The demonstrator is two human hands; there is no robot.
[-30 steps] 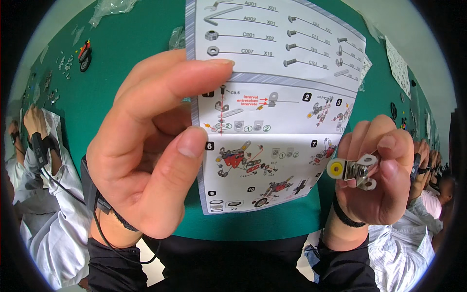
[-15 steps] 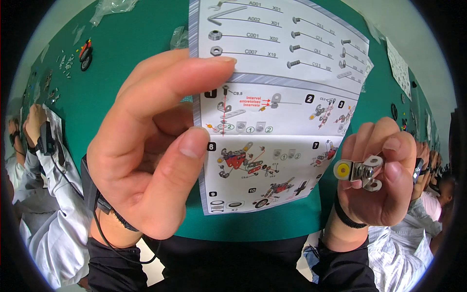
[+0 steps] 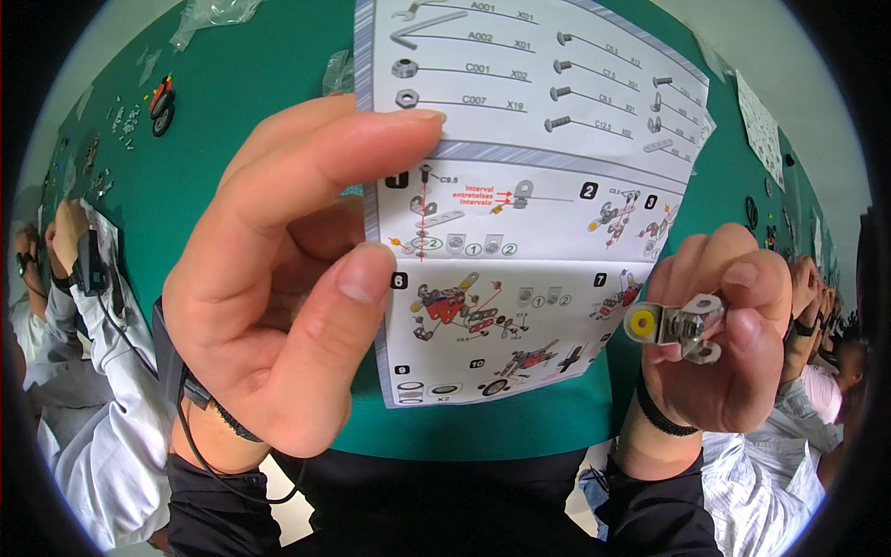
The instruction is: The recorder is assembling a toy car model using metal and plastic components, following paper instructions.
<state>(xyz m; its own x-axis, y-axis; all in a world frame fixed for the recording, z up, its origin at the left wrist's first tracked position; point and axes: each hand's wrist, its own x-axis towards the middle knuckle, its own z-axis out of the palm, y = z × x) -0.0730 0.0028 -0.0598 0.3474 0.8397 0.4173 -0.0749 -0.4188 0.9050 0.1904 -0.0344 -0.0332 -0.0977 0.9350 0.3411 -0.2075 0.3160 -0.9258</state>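
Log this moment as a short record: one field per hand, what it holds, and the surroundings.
left hand: pinches the left edge of a printed instruction sheet between thumb and forefinger, holding it up
right hand: grips a small metal bracket assembly with a yellow round part at its left end
surface: green table beneath
far left of table: small loose parts and an orange-and-black piece
nearby: other people's sleeves on both sides
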